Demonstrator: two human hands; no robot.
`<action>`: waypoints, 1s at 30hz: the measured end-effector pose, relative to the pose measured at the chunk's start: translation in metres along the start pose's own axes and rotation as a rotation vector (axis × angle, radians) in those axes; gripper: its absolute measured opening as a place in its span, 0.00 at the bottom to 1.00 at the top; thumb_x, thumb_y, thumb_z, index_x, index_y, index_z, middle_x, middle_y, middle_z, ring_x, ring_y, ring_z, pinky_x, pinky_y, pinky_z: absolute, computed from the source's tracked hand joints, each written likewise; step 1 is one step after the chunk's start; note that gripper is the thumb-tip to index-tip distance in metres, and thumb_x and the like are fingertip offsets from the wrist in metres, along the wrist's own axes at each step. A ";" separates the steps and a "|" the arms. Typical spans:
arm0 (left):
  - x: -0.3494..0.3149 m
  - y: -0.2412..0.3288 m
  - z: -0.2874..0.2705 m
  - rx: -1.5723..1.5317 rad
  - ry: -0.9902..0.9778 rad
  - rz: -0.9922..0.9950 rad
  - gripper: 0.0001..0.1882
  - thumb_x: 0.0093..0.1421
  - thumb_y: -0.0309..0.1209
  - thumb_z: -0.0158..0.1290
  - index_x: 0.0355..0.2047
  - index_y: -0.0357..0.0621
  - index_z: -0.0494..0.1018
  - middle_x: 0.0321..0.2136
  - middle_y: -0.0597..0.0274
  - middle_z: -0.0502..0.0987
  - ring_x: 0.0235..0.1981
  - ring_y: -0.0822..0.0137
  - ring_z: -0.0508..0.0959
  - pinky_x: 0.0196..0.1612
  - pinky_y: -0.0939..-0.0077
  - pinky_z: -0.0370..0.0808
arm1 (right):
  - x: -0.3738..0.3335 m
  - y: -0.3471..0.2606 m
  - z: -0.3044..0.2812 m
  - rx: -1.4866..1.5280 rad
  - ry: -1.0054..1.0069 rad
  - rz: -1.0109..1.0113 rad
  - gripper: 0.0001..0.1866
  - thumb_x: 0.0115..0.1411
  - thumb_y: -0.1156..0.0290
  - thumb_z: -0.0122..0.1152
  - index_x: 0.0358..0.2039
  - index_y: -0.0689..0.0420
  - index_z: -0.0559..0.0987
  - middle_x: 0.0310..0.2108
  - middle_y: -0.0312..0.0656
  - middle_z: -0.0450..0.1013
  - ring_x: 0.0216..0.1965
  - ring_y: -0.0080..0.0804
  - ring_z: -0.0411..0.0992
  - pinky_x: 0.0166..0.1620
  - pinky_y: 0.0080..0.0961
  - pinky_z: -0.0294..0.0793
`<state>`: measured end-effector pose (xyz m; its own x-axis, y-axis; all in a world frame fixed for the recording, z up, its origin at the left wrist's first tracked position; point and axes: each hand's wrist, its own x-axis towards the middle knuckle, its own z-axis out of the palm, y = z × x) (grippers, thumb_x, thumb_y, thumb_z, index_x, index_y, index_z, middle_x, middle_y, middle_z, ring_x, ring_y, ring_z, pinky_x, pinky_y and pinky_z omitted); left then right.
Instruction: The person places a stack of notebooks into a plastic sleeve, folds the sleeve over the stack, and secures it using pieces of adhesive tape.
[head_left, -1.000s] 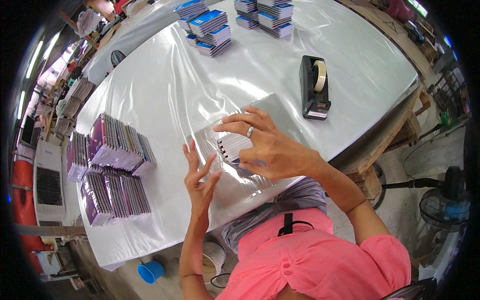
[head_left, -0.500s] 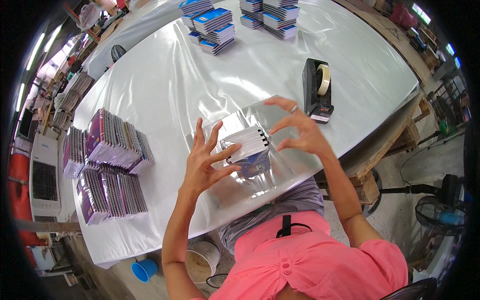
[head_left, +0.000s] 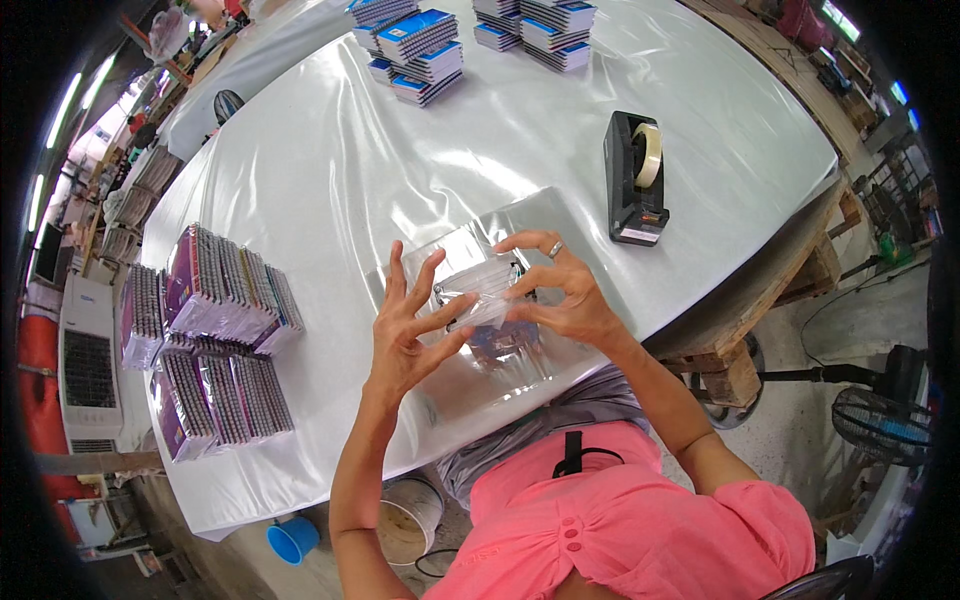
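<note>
A small bundle of spiral notebooks [head_left: 478,283], white page edges upward with dark coil ends, lies in front of me. Blue shows below it through or on shiny clear plastic film [head_left: 560,232], which spreads around and partly over the bundle. My left hand [head_left: 415,325] has its fingers spread, with index finger and thumb resting at the bundle's left side. At its right side my right hand [head_left: 560,295], a ring on one finger, bends its fingertips onto the film over the notebooks. Its thumb and a finger seem to pinch the film; the exact contact is hard to see.
A black tape dispenser [head_left: 636,190] stands at the right. Purple notebooks in clear wrap [head_left: 225,295] are stacked at the left. Blue-covered notebook stacks [head_left: 420,45] stand at the far side. A blue bucket [head_left: 293,540] is below the table's near edge; a fan [head_left: 880,420] is at far right.
My right hand has moved left and down onto the bundle, from hovering beside it. Film now covers more of the notebooks' edges. My left hand stays nearly in place.
</note>
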<state>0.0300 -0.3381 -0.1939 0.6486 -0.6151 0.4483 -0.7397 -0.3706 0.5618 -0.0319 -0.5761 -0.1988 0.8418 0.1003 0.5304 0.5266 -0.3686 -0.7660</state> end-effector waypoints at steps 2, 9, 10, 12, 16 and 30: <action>0.001 -0.001 -0.001 -0.013 -0.006 0.010 0.20 0.44 0.36 0.68 0.41 0.67 0.82 0.62 0.67 0.65 0.68 0.42 0.49 0.64 0.46 0.58 | 0.000 0.000 0.002 -0.014 0.011 -0.002 0.11 0.43 0.70 0.75 0.28 0.53 0.83 0.54 0.41 0.69 0.58 0.39 0.64 0.58 0.36 0.63; 0.010 -0.001 -0.010 0.019 -0.071 0.019 0.17 0.45 0.38 0.67 0.38 0.66 0.83 0.61 0.67 0.67 0.68 0.44 0.51 0.63 0.43 0.57 | 0.007 -0.008 -0.005 0.152 -0.041 0.133 0.08 0.46 0.74 0.72 0.27 0.55 0.82 0.51 0.42 0.71 0.56 0.36 0.66 0.56 0.34 0.65; 0.012 0.000 -0.013 0.030 -0.088 0.022 0.16 0.45 0.38 0.66 0.38 0.66 0.83 0.61 0.67 0.68 0.68 0.45 0.51 0.63 0.44 0.58 | 0.010 -0.009 -0.005 0.140 -0.064 0.161 0.08 0.46 0.74 0.72 0.27 0.55 0.82 0.50 0.42 0.71 0.55 0.35 0.67 0.56 0.34 0.65; 0.016 0.000 -0.016 0.041 -0.104 0.028 0.16 0.46 0.38 0.66 0.38 0.65 0.83 0.60 0.68 0.69 0.68 0.45 0.52 0.63 0.46 0.59 | 0.013 -0.010 -0.004 0.126 -0.087 0.187 0.08 0.45 0.74 0.72 0.28 0.55 0.82 0.50 0.42 0.72 0.54 0.34 0.67 0.56 0.33 0.64; 0.025 -0.001 -0.021 0.018 -0.158 0.030 0.15 0.48 0.39 0.65 0.38 0.65 0.83 0.56 0.68 0.72 0.67 0.49 0.56 0.63 0.50 0.59 | 0.020 -0.013 -0.004 0.055 -0.107 0.202 0.07 0.46 0.73 0.72 0.27 0.55 0.82 0.47 0.39 0.73 0.51 0.33 0.69 0.54 0.32 0.65; 0.041 0.004 -0.005 -0.748 0.073 -0.353 0.33 0.47 0.32 0.67 0.55 0.44 0.72 0.53 0.57 0.75 0.63 0.57 0.64 0.64 0.59 0.60 | 0.037 -0.007 -0.004 -0.073 -0.093 0.286 0.14 0.44 0.67 0.75 0.33 0.53 0.81 0.39 0.33 0.75 0.42 0.30 0.70 0.51 0.28 0.62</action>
<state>0.0543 -0.3614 -0.1696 0.8494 -0.4930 0.1884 -0.1925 0.0429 0.9803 -0.0050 -0.5732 -0.1721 0.9635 0.0660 0.2593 0.2600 -0.4596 -0.8492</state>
